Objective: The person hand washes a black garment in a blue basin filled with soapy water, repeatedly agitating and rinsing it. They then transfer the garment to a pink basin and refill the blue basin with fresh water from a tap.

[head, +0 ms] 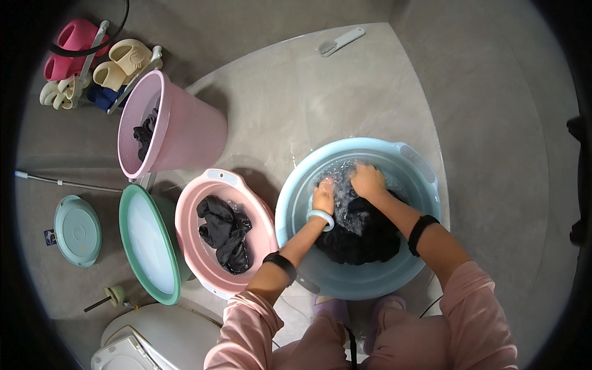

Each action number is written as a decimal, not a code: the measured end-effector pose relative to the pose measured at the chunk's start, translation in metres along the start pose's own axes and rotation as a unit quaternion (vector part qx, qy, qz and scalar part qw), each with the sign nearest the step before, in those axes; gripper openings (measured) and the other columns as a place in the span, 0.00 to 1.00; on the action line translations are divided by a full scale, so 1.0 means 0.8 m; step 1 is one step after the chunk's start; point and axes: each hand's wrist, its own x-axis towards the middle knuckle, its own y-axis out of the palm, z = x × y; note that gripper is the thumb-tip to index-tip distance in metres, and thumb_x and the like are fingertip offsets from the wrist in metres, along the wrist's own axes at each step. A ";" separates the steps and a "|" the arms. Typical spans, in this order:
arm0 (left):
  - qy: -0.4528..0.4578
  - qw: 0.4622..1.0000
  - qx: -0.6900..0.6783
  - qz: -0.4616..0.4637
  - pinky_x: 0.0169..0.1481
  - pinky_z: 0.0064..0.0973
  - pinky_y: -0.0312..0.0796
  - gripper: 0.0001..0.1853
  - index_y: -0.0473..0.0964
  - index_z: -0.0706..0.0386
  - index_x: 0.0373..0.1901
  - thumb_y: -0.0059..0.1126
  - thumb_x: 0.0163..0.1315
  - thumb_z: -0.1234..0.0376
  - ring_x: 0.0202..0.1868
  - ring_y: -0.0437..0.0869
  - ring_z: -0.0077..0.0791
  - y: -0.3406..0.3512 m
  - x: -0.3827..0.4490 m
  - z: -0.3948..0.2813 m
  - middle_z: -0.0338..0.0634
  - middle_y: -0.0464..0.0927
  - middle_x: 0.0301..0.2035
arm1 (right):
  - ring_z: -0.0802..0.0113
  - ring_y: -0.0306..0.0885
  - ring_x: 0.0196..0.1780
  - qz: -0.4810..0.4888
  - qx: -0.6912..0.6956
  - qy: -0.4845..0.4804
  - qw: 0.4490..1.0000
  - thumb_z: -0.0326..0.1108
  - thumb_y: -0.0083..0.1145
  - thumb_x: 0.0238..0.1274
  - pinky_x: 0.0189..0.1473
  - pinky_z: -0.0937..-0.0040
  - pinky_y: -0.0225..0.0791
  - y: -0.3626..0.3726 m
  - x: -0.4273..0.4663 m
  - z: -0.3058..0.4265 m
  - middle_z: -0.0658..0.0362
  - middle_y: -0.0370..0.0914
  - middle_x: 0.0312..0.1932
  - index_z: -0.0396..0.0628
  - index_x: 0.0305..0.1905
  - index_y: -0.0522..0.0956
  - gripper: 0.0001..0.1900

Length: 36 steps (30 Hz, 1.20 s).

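A light-blue plastic basin (296, 185) with water and a black garment (365, 236) in it stands before me. My left hand (323, 196), a pale bangle at its wrist, is in the splashing water at the garment's left upper edge; its fingertips are blurred by water, and whether it grips cloth does not show. Curled into a fist, my right hand (367, 180) is at the water's surface above the garment; what lies inside its fingers is hidden. Left of this basin, a pink basin (185, 222) holds a dark wet garment (224, 231).
A pink bucket (194, 125) with dark cloth and a green basin (173, 259) of whitish liquid stand at the left. A scrubbing brush (342, 41) lies on the raised floor's far part. Wall-hung slippers (122, 62), a small teal basin (78, 231) and a toilet (157, 328) are further left.
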 end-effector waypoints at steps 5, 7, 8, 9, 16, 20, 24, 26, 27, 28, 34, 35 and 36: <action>-0.259 0.665 -0.695 0.086 0.64 0.40 0.68 0.26 0.72 0.60 0.60 0.42 0.74 0.49 0.55 0.77 0.44 -0.009 -0.014 -0.042 0.49 0.77 0.54 | 0.45 0.79 0.42 -0.031 0.105 -0.165 0.980 0.40 0.56 0.53 0.43 0.47 0.73 -0.036 -0.132 0.029 0.49 0.77 0.39 0.52 0.40 0.79 0.10; -0.213 0.670 -0.705 0.088 0.55 0.40 0.75 0.23 0.74 0.61 0.53 0.47 0.73 0.51 0.48 0.82 0.41 -0.025 -0.028 -0.067 0.48 0.80 0.48 | 0.50 0.77 0.41 -0.045 0.132 -0.226 0.964 0.38 0.60 0.50 0.38 0.51 0.74 -0.037 -0.179 0.023 0.54 0.71 0.37 0.52 0.38 0.78 0.09; -0.223 0.667 -0.697 0.138 0.53 0.38 0.76 0.23 0.71 0.60 0.57 0.52 0.70 0.52 0.46 0.82 0.39 -0.034 -0.038 -0.077 0.46 0.80 0.46 | 0.53 0.77 0.40 -0.065 0.133 -0.241 0.959 0.38 0.62 0.48 0.37 0.54 0.74 -0.034 -0.194 0.018 0.55 0.70 0.37 0.53 0.38 0.78 0.10; -0.230 0.650 -0.701 0.181 0.49 0.36 0.77 0.23 0.72 0.59 0.56 0.55 0.69 0.53 0.44 0.83 0.37 -0.040 -0.047 -0.087 0.46 0.80 0.44 | 0.55 0.76 0.40 -0.079 0.129 -0.280 0.948 0.38 0.63 0.47 0.36 0.56 0.75 -0.028 -0.205 0.011 0.56 0.70 0.36 0.53 0.38 0.78 0.11; -0.328 0.678 -0.636 0.167 0.56 0.36 0.76 0.20 0.77 0.59 0.51 0.46 0.74 0.53 0.47 0.83 0.35 -0.042 -0.098 -0.100 0.45 0.82 0.44 | 0.52 0.79 0.35 -0.086 0.081 -0.360 0.925 0.45 0.66 0.43 0.31 0.56 0.74 -0.025 -0.176 -0.017 0.51 0.77 0.33 0.48 0.36 0.81 0.16; -0.355 0.784 -0.485 0.155 0.54 0.28 0.74 0.20 0.78 0.59 0.50 0.48 0.72 0.53 0.45 0.83 0.29 -0.071 -0.085 -0.093 0.42 0.83 0.41 | 0.49 0.77 0.40 -0.108 0.002 -0.201 0.974 0.42 0.62 0.50 0.36 0.51 0.75 -0.061 -0.113 -0.029 0.50 0.77 0.38 0.47 0.38 0.80 0.13; -0.147 0.976 -0.009 0.159 0.63 0.39 0.66 0.36 0.60 0.60 0.68 0.56 0.66 0.48 0.57 0.74 0.49 -0.097 -0.078 -0.110 0.55 0.70 0.56 | 0.40 0.59 0.67 0.034 -0.182 -0.157 0.970 0.49 0.59 0.60 0.55 0.33 0.64 -0.046 -0.109 -0.042 0.48 0.53 0.71 0.60 0.64 0.71 0.27; -0.160 0.915 0.299 0.220 0.71 0.55 0.53 0.50 0.36 0.52 0.78 0.53 0.65 0.43 0.68 0.53 0.77 -0.080 -0.088 -0.120 0.73 0.40 0.70 | 0.36 0.42 0.75 0.185 -0.266 -0.149 0.934 0.55 0.57 0.63 0.64 0.22 0.47 -0.020 -0.114 -0.042 0.51 0.29 0.81 0.75 0.76 0.53 0.39; -0.181 0.894 0.333 0.239 0.70 0.60 0.55 0.51 0.31 0.50 0.78 0.50 0.66 0.42 0.71 0.45 0.74 -0.056 -0.098 -0.126 0.69 0.28 0.73 | 0.37 0.45 0.74 0.140 -0.323 -0.164 0.922 0.58 0.55 0.63 0.63 0.24 0.51 -0.005 -0.116 -0.040 0.50 0.31 0.80 0.75 0.76 0.55 0.37; -0.184 0.894 0.343 0.221 0.67 0.62 0.57 0.50 0.30 0.50 0.78 0.48 0.67 0.41 0.72 0.42 0.74 -0.041 -0.097 -0.124 0.68 0.25 0.73 | 0.37 0.47 0.73 0.085 -0.354 -0.167 0.916 0.60 0.54 0.62 0.62 0.24 0.53 0.007 -0.106 -0.039 0.50 0.35 0.79 0.75 0.76 0.55 0.38; -0.121 0.879 0.404 0.222 0.71 0.60 0.53 0.53 0.34 0.48 0.78 0.47 0.62 0.35 0.73 0.50 0.65 -0.010 -0.055 -0.087 0.64 0.41 0.73 | 0.46 0.63 0.66 0.160 -0.355 -0.099 0.916 0.64 0.60 0.53 0.55 0.32 0.66 0.028 -0.024 -0.035 0.53 0.66 0.65 0.56 0.62 0.76 0.34; -0.096 0.864 0.422 0.256 0.73 0.58 0.48 0.54 0.36 0.48 0.78 0.50 0.60 0.34 0.73 0.50 0.65 -0.019 -0.041 -0.082 0.64 0.41 0.73 | 0.48 0.68 0.64 0.155 -0.311 -0.105 0.932 0.63 0.61 0.53 0.55 0.35 0.67 0.022 -0.017 -0.036 0.54 0.71 0.62 0.52 0.58 0.78 0.33; -0.081 0.873 0.402 0.263 0.73 0.56 0.49 0.53 0.40 0.48 0.78 0.52 0.59 0.34 0.72 0.51 0.66 -0.023 -0.034 -0.083 0.64 0.42 0.73 | 0.49 0.70 0.64 0.143 -0.280 -0.094 0.945 0.61 0.59 0.54 0.56 0.38 0.68 0.013 -0.012 -0.038 0.52 0.72 0.61 0.51 0.57 0.79 0.31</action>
